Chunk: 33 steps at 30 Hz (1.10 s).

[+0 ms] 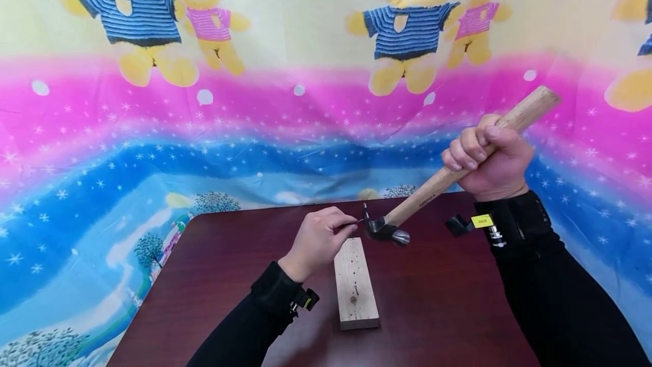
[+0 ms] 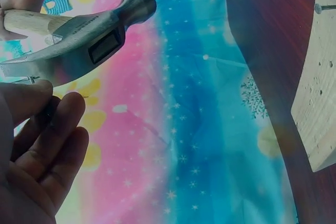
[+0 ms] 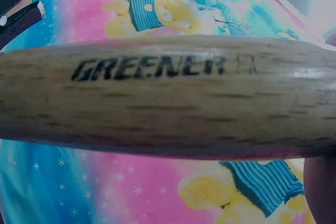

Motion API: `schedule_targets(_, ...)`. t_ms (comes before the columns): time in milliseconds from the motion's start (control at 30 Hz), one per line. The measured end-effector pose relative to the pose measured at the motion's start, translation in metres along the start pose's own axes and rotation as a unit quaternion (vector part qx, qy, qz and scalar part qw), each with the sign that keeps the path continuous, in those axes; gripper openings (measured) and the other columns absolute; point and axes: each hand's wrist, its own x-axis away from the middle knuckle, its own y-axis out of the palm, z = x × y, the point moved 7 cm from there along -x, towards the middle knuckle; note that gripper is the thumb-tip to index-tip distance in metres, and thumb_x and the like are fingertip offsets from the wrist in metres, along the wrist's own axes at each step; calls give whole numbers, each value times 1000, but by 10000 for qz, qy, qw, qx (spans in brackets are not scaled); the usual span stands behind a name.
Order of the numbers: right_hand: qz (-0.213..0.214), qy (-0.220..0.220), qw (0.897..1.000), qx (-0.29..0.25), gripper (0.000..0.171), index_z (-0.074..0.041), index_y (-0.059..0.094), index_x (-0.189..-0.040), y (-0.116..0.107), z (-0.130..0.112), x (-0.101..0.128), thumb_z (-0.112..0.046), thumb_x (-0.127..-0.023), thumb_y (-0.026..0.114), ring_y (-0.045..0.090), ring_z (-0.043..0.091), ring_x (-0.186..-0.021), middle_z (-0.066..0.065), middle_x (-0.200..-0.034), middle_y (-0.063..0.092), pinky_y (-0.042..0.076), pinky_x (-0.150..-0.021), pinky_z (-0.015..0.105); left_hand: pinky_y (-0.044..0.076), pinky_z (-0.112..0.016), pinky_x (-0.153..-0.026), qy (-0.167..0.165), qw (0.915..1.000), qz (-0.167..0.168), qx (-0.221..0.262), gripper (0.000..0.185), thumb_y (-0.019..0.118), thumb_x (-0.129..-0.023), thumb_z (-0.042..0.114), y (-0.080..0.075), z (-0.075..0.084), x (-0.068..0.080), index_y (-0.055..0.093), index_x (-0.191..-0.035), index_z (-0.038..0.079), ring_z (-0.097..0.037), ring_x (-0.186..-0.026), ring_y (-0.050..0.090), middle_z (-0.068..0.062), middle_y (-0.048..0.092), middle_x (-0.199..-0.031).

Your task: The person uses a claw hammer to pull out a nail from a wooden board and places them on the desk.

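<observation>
Your right hand [image 1: 491, 157] grips the wooden-handled steel claw hammer [image 1: 443, 180], its claw hooked on a thin nail [image 1: 355, 222] your left hand [image 1: 318, 240] pinches steady above the pale wood block [image 1: 355, 285] on the dark surface [image 1: 214, 276].
</observation>
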Motion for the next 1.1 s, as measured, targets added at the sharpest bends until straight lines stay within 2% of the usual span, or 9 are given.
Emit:
schedule_targets(267, -102, 86, 9999, 102, 35, -9, 26, -57, 3, 1, 1, -3, -89, 39, 32, 20, -44, 4, -51, 28, 25, -44, 33, 46, -19, -62, 92, 9996, -180, -190, 5, 73, -90, 2, 3, 7, 1, 76, -91, 6, -7, -69, 55, 3, 61, -79)
schedule_targets(400, -106, 135, 9997, 151, 36, -9, 27, -57, 5, 2, 0, -3, -90, 39, 32, 20, -45, 4, -51, 29, 25, -44, 34, 47, -19, -61, 155, 9994, -47, -310, 8, 72, -89, -1, 3, 9, 2, 76, -92, 5, -8, -68, 55, 2, 60, -79)
schedule_targets(567, -99, 377, 9977, 555, 39, -10, 28, -56, 8, 9, -1, -3, -93, 35, 31, 20, -47, 4, -53, 30, 24, -47, 35, 49, -22, -62, 194, 9980, 258, -549, 8, 72, -88, -2, 3, 7, 7, 75, -91, 4, -10, -68, 56, 1, 58, -79)
schedule_targets(700, -142, 439, 9965, 693, 39, -10, 29, -56, 8, 12, -1, -2, -93, 35, 31, 20, -46, 3, -52, 30, 24, -46, 34, 52, -23, -65, 218, 9968, 275, -720, 8, 71, -88, -3, 7, 5, 11, 74, -90, 5, -10, -69, 58, 1, 58, -79)
schedule_targets(867, -272, 442, 9955, 793, 38, -10, 30, -56, 10, 16, -2, -1, -92, 37, 31, 21, -45, 4, -51, 31, 23, -44, 35, 53, -23, -65, 215, 9974, 269, -625, 12, 70, -87, -6, 7, 4, 13, 74, -88, 5, -10, -70, 60, 1, 57, -78)
schedule_targets(1000, -371, 494, 9934, 964, 37, -9, 31, -57, 12, 19, -3, -1, -92, 36, 32, 21, -45, 5, -51, 31, 24, -45, 36, 52, -22, -62, 519, 9944, 304, -871, 16, 68, -82, -11, 8, 5, 14, 72, -88, 4, -11, -69, 60, -1, 54, -78)
schedule_targets(1100, -405, 530, 9918, 1091, 37, -8, 33, -57, 14, 20, -3, -1, -93, 35, 33, 22, -46, 5, -51, 31, 24, -45, 36, 50, -23, -57, 968, 9842, 390, -1427, 18, 61, -81, -11, 10, 8, 16, 70, -89, 2, -11, -63, 55, -3, 52, -79)
